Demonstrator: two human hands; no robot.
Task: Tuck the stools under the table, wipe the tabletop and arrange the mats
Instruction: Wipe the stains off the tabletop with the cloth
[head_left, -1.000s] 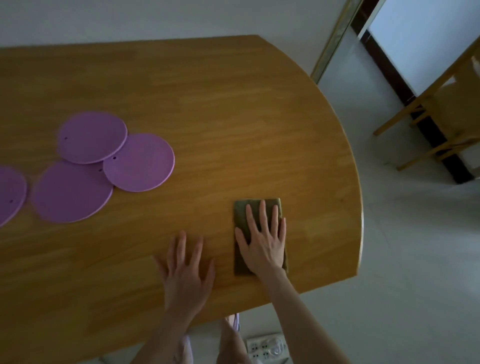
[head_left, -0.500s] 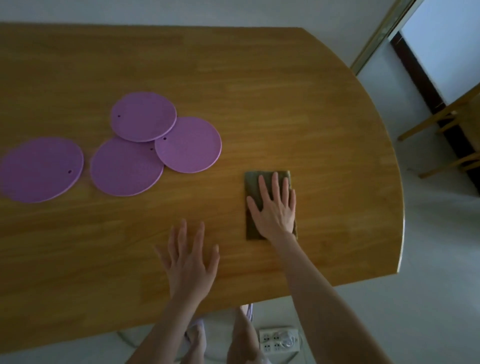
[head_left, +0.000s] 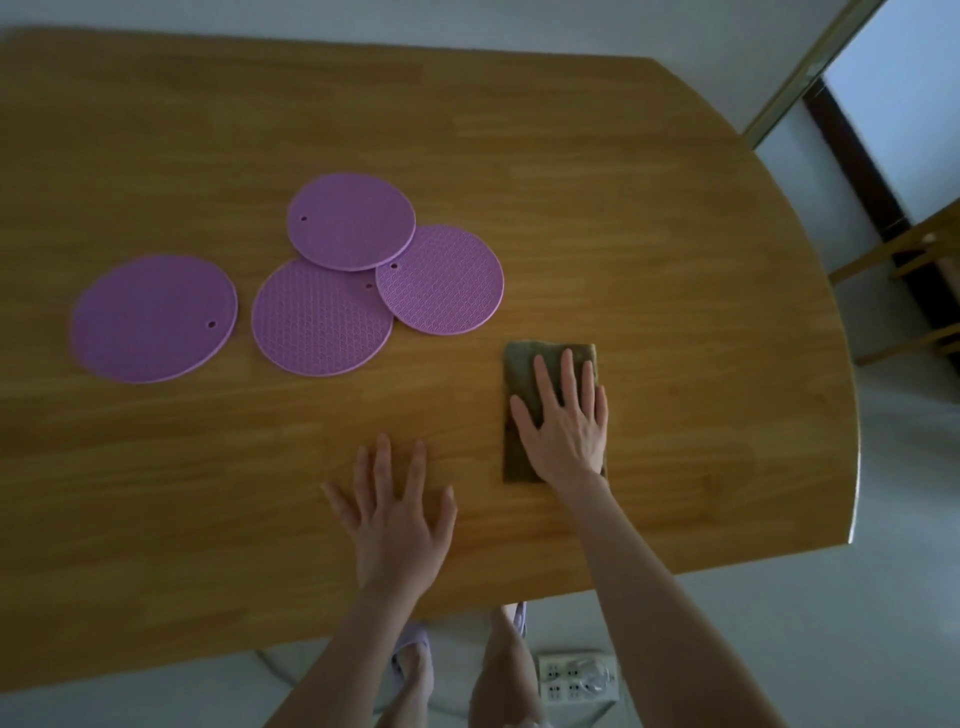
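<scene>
Pressing a folded green cloth (head_left: 524, 374) flat on the tabletop (head_left: 675, 260) with the right hand (head_left: 563, 421) – fingers spread, palm down, not clenched.

Resting the left hand (head_left: 397, 512) open and flat near the front edge, gripping nothing – four purple mats (head_left: 350, 221) lying toward the left edge, three overlapping, one (head_left: 153, 318) just apart.

No readable text, labels, brands or numbers anywhere you can see. The four round purple silicone mats (head_left: 321, 318) carry only an embossed pattern, no lettering. The white plastic power strip (head_left: 577, 675) on the floor shows sockets only; any marking there is too small to make out.
</scene>
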